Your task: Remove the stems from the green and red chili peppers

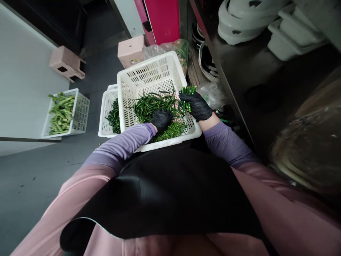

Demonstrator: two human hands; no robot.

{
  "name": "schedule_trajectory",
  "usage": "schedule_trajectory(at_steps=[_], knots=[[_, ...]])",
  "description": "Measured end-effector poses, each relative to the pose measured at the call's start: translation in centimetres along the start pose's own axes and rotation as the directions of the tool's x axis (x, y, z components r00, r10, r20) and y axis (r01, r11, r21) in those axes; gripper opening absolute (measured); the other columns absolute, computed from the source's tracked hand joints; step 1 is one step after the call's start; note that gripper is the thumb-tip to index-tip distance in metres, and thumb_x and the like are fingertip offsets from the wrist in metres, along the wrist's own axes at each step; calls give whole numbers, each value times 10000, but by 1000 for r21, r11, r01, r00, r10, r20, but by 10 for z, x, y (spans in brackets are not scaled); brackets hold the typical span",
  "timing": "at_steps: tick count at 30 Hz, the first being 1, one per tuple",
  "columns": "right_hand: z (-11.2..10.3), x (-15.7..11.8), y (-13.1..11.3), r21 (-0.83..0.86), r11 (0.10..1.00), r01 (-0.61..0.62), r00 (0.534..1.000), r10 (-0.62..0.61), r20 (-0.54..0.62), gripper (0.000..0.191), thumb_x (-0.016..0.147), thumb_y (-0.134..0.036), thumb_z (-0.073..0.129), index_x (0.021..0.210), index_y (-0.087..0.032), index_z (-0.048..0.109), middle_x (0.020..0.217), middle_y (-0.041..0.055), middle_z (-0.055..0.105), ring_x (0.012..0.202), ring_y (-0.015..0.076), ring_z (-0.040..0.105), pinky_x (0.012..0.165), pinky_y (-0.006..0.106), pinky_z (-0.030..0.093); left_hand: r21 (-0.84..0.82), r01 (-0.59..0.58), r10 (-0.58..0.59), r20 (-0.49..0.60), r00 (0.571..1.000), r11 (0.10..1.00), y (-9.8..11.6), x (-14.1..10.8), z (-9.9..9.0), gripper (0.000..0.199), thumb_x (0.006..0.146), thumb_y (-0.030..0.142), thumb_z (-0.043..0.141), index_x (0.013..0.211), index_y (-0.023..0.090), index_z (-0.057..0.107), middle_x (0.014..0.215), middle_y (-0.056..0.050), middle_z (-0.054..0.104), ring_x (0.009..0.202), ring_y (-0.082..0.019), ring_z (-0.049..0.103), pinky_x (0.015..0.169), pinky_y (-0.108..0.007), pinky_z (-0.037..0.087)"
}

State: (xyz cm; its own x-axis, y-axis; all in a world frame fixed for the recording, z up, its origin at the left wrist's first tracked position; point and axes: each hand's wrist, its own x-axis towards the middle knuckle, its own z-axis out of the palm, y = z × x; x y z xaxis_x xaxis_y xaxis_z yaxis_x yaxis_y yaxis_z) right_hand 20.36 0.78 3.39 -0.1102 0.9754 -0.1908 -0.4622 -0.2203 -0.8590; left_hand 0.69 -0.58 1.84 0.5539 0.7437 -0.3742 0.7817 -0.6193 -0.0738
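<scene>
A white plastic basket [160, 144] stands tilted before me, with long dark green peppers [149, 103] in its middle. Thin green stems [172, 131] lie heaped at its near side. My right hand [198, 105], in a black glove, is closed round a bunch of green peppers [188, 93] at the basket's right edge. Down in the basket, my left hand [161, 120], also black-gloved, touches the peppers beside the stems. Its fingers are mostly hidden against the dark pile.
Another white basket [104, 113] with green peppers adjoins on the left. Farther left, a basket [80, 113] holds pale green vegetables. Pink stools [130, 50] stand beyond. At right, a dark shelf [226, 78] carries white containers [239, 26]; plastic bags lie beside the basket.
</scene>
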Motion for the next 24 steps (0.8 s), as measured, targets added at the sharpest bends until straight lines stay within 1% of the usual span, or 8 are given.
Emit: schedule_trajectory(at_steps=[5,9,11,13,15,17,20,24], knots=[[7,1,4,-8,1000,-15,1000,15,22,377,653,-365,1015,903,-249,758,913,20,839,1152,317,798,1064,515,659,14,-89,88,12,996,996,-1,51,22,437,1030,103,557,1377,65,819,1525,-298,699,1444,-438,635,1200,-601,456],[6,2,7,-13,1000,11,1000,-11,8,380,644,-383,1022,886,-248,761,916,15,846,1143,310,799,1079,496,651,37,-157,154,70,986,987,-7,65,25,407,1008,109,566,1288,40,852,1496,-321,706,1448,-471,634,1184,-617,471],[4,2,7,-16,1000,15,1000,-15,20,379,653,-391,1021,905,-251,776,926,15,850,1146,310,798,1088,500,649,36,-198,195,87,977,979,-11,58,21,421,987,109,592,1321,73,846,1456,-281,739,1419,-436,664,1173,-570,489],[3,2,8,-20,1000,15,999,-15,30,384,655,-400,1025,919,-255,787,930,14,853,1145,313,799,1093,508,649,3,-191,191,30,981,982,-16,46,15,432,978,123,620,1356,98,828,1386,-246,775,1345,-388,709,1162,-517,499],[1,3,10,-15,1000,24,999,-23,35,392,649,-412,1037,911,-260,788,926,13,853,1140,316,800,1090,514,653,-102,-135,129,-65,990,986,-23,31,9,407,1009,173,621,1365,110,809,1299,-208,805,1234,-328,745,1115,-446,524],[-1,4,12,-8,1000,30,998,-29,47,394,654,-427,1044,908,-264,790,927,16,852,1139,318,801,1078,516,657,-282,-75,41,-126,991,956,-32,16,4,365,1068,245,580,1333,120,799,1194,-160,826,1112,-269,754,1030,-373,553],[-3,5,15,-17,1000,10,998,-8,63,388,679,-452,1037,916,-267,793,930,22,850,1130,317,805,1045,521,665,-560,-40,-49,-144,988,827,-45,-3,-1,364,1114,314,529,1275,111,784,1137,-122,833,1037,-225,737,967,-329,574],[-4,3,18,2,1000,6,999,-6,47,375,695,-463,1017,931,-270,798,938,14,855,1081,308,815,1027,529,667,-785,-7,-183,-152,971,619,-52,-25,-3,501,1125,533,558,1250,106,787,1120,-139,838,985,-240,739,914,-367,608]])
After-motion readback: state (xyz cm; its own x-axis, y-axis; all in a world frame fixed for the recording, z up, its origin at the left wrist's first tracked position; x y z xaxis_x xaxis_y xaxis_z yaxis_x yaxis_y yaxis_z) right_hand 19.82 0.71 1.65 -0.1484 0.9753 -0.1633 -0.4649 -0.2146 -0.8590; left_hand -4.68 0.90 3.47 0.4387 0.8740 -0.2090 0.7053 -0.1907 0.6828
